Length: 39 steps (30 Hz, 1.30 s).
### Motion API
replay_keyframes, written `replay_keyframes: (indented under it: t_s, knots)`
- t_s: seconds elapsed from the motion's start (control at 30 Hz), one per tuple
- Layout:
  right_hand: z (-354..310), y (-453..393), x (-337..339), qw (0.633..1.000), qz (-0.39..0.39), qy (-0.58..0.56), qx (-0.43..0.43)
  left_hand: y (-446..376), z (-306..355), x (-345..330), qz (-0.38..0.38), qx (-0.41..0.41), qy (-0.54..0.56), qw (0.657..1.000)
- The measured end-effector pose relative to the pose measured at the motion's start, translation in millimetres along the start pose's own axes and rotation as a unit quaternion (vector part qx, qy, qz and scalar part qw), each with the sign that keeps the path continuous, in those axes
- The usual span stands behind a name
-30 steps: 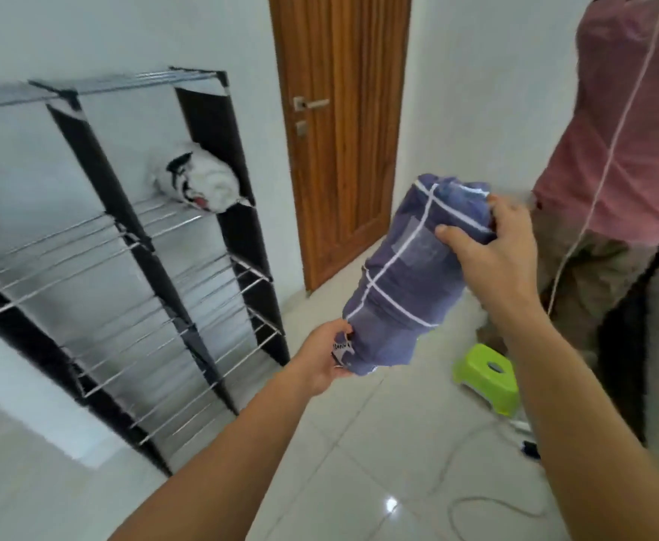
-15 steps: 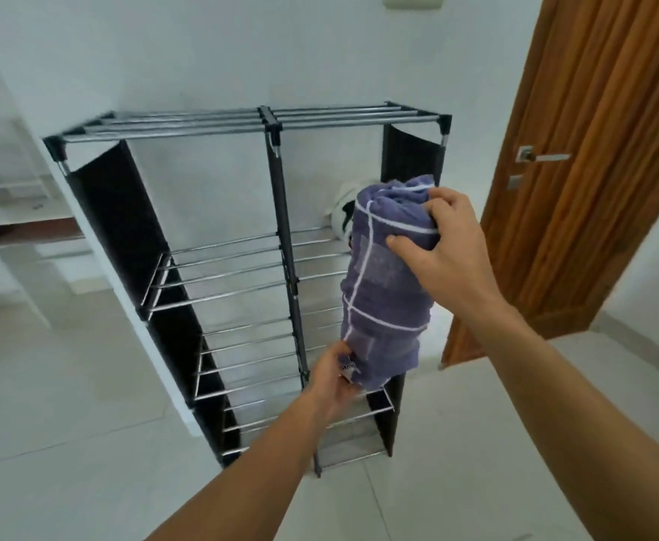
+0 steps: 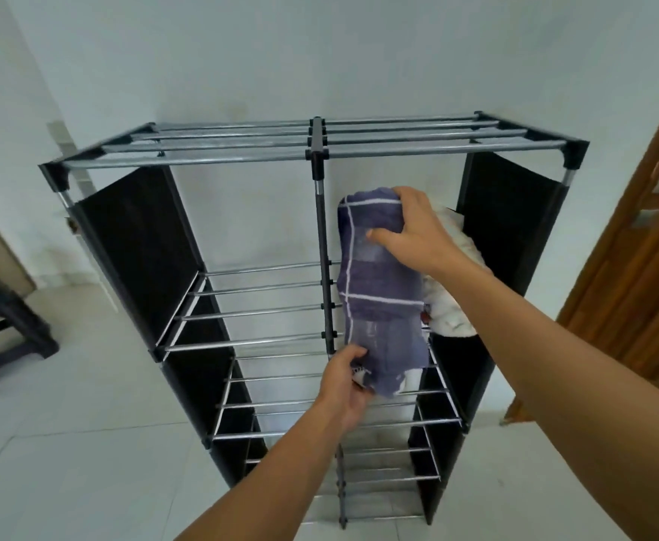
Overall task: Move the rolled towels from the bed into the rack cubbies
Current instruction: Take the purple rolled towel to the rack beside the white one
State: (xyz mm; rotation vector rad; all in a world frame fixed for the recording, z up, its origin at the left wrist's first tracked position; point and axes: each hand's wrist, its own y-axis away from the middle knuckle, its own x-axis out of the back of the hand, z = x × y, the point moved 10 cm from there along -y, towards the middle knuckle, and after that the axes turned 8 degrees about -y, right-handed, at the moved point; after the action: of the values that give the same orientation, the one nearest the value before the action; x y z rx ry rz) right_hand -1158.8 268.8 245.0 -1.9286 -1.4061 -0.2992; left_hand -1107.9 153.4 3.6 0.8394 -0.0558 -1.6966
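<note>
our left hand (image 3: 345, 378) and right hand (image 3: 412, 232) squeeze the purple towel (image 3: 378, 290); we should lay it flat beside the white towel (image 3: 451, 306).

A: The rack (image 3: 316, 150) fills the middle of the frame, metal rods across its top, black side panels at left and right, a centre post splitting it into two columns.

B: What's sitting on it?

A: In the upper right cubby, a white rolled towel (image 3: 451, 302) lies on the rod shelf, up against the right panel. The upper left cubby's rods (image 3: 250, 302) show bare metal.

B: And underneath?

A: More rod shelves stacked lower in frame, and the rack stands on a pale tiled floor (image 3: 86, 443). A dark stool (image 3: 4, 326) stands on that floor at the left edge.
</note>
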Motion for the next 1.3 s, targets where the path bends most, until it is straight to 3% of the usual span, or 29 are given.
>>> replay_keyframes:
  t_s: [0.3, 0.4, 0.53, 1.03, 1.17, 1.3]
  knots:
    - [27.7, -89.2, -16.5, 0.998, 0.008, -0.046, -0.041, -27.9, 41.0, -23.7, -0.036, -0.046, -0.044, 0.997]
    - [58.4, -91.1, -42.7, 0.995, -0.034, -0.022, -0.096, -33.9, 38.4, -17.6, -0.024, -0.044, -0.066, 0.997]
    - [103.7, -65.1, -95.9, 0.972, -0.149, 0.067, -0.17, -42.9, 44.4, -11.0, -0.004, -0.08, -0.092, 0.993]
    - [97.7, -33.2, -94.5, 0.982, -0.072, 0.11, -0.135, -45.1, 40.8, -16.1, -0.01, -0.077, -0.107, 0.991]
    - [76.2, -11.7, -82.0, 0.974, 0.0, 0.221, -0.057, -39.9, 36.4, -10.2, -0.004, -0.082, -0.196, 0.977]
    - [69.1, 13.2, -71.1, 0.979, 0.004, 0.2, -0.042, -21.2, 29.9, -5.0, 0.015, -0.128, -0.297, 0.946]
